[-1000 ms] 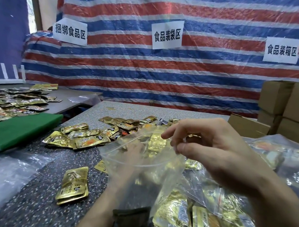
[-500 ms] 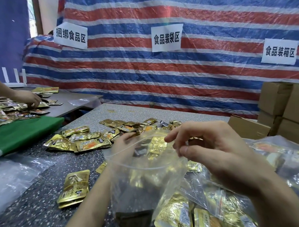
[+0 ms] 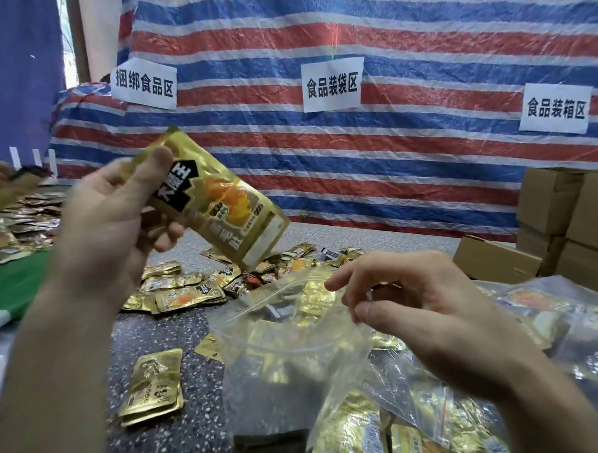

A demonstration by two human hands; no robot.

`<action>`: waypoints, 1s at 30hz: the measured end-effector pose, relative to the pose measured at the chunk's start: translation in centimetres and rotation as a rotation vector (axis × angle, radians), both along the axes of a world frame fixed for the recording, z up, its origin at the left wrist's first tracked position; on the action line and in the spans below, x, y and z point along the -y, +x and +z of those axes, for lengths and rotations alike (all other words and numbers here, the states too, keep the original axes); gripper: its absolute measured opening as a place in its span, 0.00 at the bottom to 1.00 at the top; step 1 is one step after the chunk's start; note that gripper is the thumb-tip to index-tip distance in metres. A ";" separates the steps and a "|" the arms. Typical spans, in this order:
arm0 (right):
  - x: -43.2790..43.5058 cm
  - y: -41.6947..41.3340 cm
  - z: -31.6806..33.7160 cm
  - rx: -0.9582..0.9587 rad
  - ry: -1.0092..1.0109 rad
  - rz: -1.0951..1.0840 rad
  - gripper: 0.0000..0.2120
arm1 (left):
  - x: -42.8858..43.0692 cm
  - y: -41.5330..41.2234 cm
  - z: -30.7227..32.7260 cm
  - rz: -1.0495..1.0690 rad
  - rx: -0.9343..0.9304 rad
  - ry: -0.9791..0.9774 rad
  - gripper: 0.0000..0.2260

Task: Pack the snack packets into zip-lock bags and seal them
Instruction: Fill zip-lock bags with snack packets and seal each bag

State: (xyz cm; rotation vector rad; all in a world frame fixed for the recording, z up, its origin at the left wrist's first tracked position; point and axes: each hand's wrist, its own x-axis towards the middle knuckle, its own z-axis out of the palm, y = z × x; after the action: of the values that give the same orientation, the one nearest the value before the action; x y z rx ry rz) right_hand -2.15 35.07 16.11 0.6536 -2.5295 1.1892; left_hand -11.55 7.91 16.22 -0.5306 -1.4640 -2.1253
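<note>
Glossy gold packet gripped by left hand; right hand seemingly pinches clear bag.

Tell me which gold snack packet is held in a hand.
The packet gripped by the left hand, tilted above the open zip-lock bag; the loose ones beyond it lie on the table.

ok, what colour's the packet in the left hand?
Gold foil packet with a black label block and an orange food picture; head view.
</note>
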 end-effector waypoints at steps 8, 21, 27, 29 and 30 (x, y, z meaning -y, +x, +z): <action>0.2 -0.1 -0.2 -0.038 0.017 -0.002 0.06 | -3.1 4.6 1.6 0.057 -0.159 -0.372 0.12; 0.6 -0.3 -0.2 -0.069 -0.064 -0.012 0.05 | -5.7 4.5 0.8 -0.165 -0.141 -0.782 0.13; 0.3 -0.6 -0.3 -0.063 -0.064 -0.021 0.07 | -6.2 2.8 -0.3 -0.015 -0.059 -1.254 0.15; 0.1 -0.8 -0.4 -0.066 -0.071 -0.023 0.07 | -5.9 2.9 -0.3 0.014 -0.017 -1.276 0.22; 0.0 -0.8 -0.4 -0.068 -0.068 -0.025 0.06 | -5.7 3.0 -0.1 0.010 0.001 -1.248 0.24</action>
State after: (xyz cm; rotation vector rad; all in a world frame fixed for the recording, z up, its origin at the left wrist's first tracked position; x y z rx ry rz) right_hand -2.99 35.12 15.72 0.6326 -2.4232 1.2173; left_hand -8.54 13.61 16.07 -0.8961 -2.6530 -0.9439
